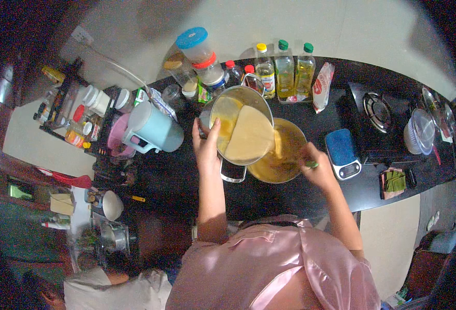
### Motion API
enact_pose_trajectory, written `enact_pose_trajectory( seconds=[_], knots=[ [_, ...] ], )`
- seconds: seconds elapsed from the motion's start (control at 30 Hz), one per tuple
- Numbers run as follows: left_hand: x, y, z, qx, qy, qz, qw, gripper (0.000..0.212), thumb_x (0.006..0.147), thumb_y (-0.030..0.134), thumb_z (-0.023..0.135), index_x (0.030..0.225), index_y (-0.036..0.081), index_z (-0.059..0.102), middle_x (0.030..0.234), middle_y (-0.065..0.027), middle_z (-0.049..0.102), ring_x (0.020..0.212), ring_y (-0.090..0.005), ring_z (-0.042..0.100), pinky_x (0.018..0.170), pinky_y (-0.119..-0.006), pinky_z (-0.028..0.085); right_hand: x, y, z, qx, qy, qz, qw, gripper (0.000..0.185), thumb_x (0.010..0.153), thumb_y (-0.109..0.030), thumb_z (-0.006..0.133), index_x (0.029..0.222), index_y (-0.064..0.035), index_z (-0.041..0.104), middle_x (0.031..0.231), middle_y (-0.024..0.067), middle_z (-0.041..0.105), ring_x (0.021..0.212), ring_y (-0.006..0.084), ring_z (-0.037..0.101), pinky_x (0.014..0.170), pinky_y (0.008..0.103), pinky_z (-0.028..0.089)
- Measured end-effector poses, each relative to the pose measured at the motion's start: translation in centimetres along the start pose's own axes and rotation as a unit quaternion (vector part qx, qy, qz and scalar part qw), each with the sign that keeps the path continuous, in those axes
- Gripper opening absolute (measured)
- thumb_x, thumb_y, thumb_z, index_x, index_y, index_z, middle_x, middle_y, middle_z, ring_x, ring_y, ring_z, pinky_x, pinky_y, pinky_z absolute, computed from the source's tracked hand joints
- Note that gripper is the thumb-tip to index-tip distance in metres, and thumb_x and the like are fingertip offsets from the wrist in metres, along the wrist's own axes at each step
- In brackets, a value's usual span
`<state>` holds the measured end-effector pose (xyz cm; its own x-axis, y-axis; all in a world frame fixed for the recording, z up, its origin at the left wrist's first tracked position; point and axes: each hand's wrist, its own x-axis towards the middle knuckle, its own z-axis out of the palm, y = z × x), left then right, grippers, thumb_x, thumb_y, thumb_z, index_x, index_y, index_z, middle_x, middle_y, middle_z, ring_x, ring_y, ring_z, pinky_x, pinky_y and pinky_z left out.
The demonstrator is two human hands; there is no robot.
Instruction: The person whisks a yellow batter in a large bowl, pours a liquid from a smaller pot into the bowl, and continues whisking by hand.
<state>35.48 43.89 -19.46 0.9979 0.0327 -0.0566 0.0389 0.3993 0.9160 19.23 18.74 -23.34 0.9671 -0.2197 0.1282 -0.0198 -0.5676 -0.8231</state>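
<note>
My left hand [207, 149] grips the side of a two-handled steel pot [264, 101], thumb over the rim. The pot is tilted to the right and holds a pale yellow liquid [250, 133]. Its lower right rim overlaps a wide metal bowl [298, 130] on the counter, where a thick yellow streak [278, 143] shows below the rim. At the bowl's right edge my right hand [318, 166] is closed around a utensil with a green handle [312, 164]. The utensil's working end is blurred and cannot be made out.
A kitchen scale [343, 153] sits right of the bowl, before a gas burner [377, 112]. Oil bottles [284, 77] and stacked jars [203, 58] line the wall. A light-blue pitcher [154, 126] stands to the left. Another person in a white shirt [115, 288] is at the lower left.
</note>
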Motion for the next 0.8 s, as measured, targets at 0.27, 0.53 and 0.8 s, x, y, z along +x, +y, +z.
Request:
enact_pose_trajectory(
  seconds=[0.27, 0.53, 0.8],
  knots=[
    [-0.9, 0.9, 1.4, 0.014, 0.025, -0.004, 1.0, 0.084, 0.078, 0.016, 0.078, 0.144, 0.002, 0.026, 0.139, -0.0142, 0.038, 0.122, -0.0228, 0.043, 0.1, -0.035, 0.039, 2.1, 0.4, 4.0, -0.022, 0.034, -0.031, 0.999, 0.03, 0.073, -0.009, 0.067, 0.1, -0.0022, 0.056, 0.09, 0.0216, 0.065, 0.088, 0.0388, 0.064, 0.074, 0.0423, 0.051],
    [-0.8, 1.4, 1.4, -0.006, 0.021, 0.001, 1.0, 0.082, 0.08, 0.013, 0.076, 0.143, 0.0, 0.025, 0.14, -0.0138, 0.038, 0.119, -0.0229, 0.047, 0.096, -0.036, 0.043, -0.8, -1.2, 1.7, -0.004, 0.049, -0.09, 0.995, 0.021, 0.074, -0.005, 0.063, 0.093, -0.0013, 0.056, 0.077, 0.0174, 0.064, 0.074, 0.0321, 0.067, 0.065, 0.0361, 0.051],
    [-0.5, 1.5, 1.7, -0.001, 0.014, 0.014, 1.0, 0.082, 0.08, 0.014, 0.076, 0.143, 0.001, 0.026, 0.139, -0.0137, 0.039, 0.119, -0.0229, 0.047, 0.097, -0.035, 0.041, 3.0, 2.8, 2.3, -0.025, 0.102, -0.022, 0.994, 0.045, 0.07, -0.009, 0.068, 0.114, -0.003, 0.057, 0.096, 0.0226, 0.064, 0.09, 0.0388, 0.063, 0.076, 0.0412, 0.052]
  ],
)
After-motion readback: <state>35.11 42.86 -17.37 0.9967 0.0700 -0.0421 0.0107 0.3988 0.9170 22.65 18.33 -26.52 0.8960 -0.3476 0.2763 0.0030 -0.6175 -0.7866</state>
